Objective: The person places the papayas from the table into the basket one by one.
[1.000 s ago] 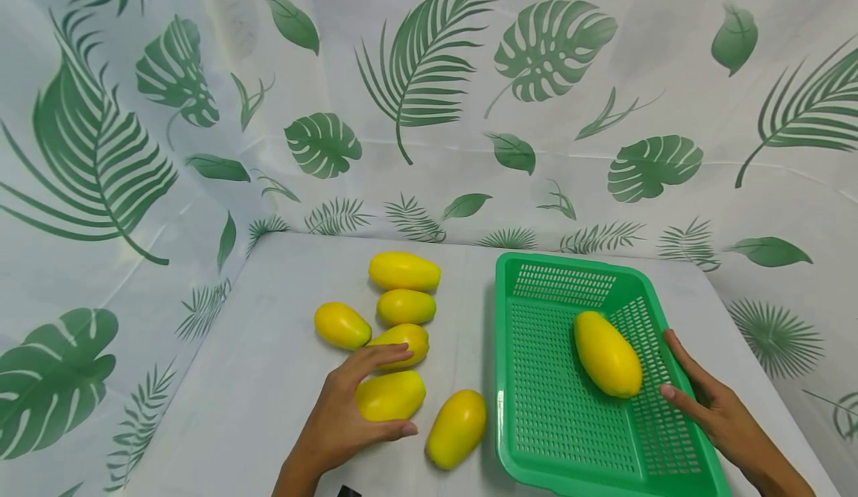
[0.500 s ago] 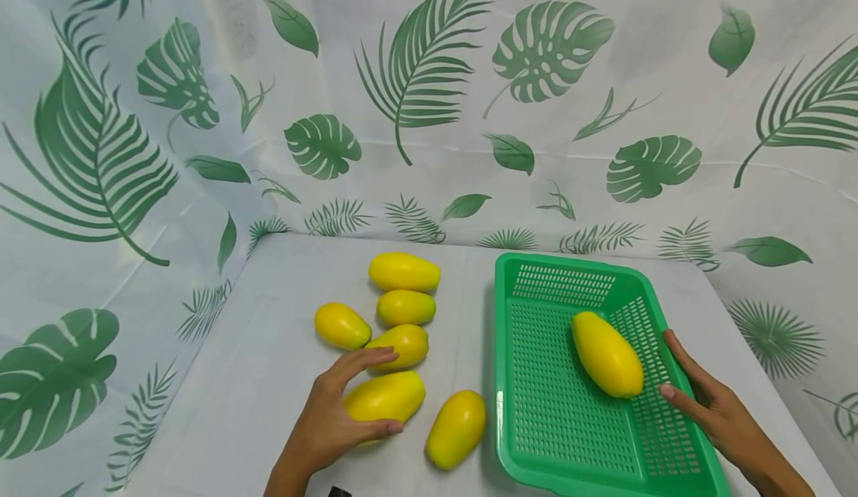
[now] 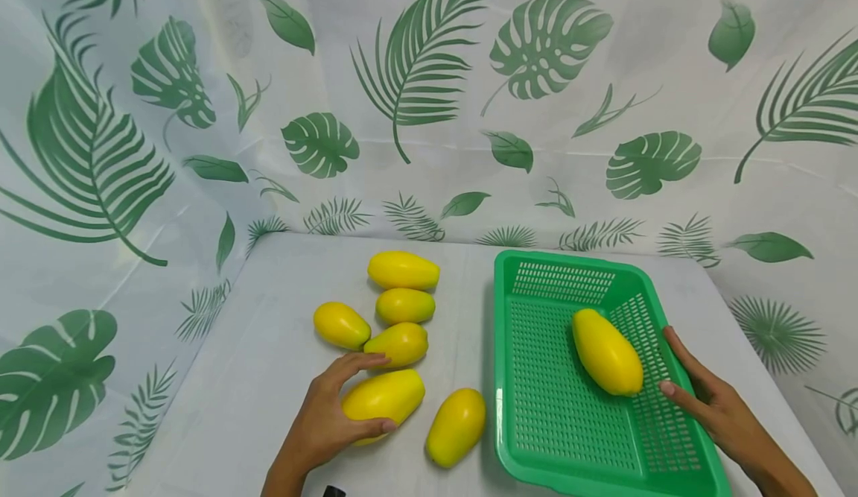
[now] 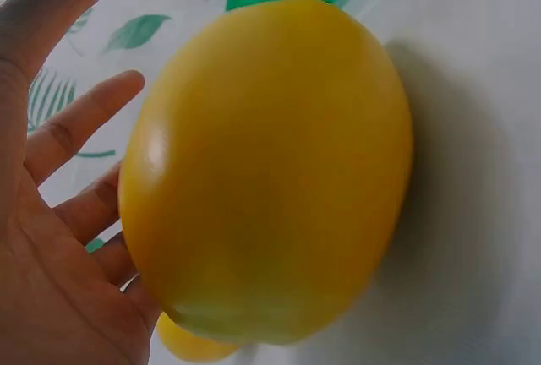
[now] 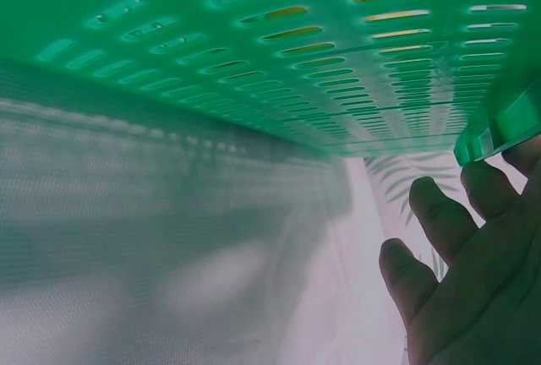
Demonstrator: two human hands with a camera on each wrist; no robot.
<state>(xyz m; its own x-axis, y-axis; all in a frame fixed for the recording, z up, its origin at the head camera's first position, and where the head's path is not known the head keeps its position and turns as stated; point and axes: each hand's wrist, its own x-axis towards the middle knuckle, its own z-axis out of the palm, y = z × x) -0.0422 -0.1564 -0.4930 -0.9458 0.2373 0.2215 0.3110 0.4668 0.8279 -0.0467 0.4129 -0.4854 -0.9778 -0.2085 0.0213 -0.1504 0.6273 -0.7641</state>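
My left hand [image 3: 331, 415] is spread round the near-left side of a yellow papaya [image 3: 389, 395] on the white tabletop. In the left wrist view the same papaya [image 4: 270, 171] fills the middle, with the extended fingers [image 4: 89, 124] along its side and the thumb apart from it. The right hand [image 3: 717, 407] holds the right rim of a green plastic basket [image 3: 501, 378], thumb on the inner side and the other fingers outside. From the right wrist, the slotted basket wall [image 5: 254, 61] shows, with fingertips at its rim. One papaya [image 3: 606, 352] lies inside the basket.
Beyond the left hand lie several more papayas [image 3: 404, 270], grouped close together. Another papaya [image 3: 456, 428] is between that hand and the basket. A leaf-print sheet [image 3: 429, 147] hangs behind and beside the table [image 3: 268, 318].
My left hand has drawn slightly back to the left, uncovering more of the papaya beside it. The right hand keeps its place on the basket rim.
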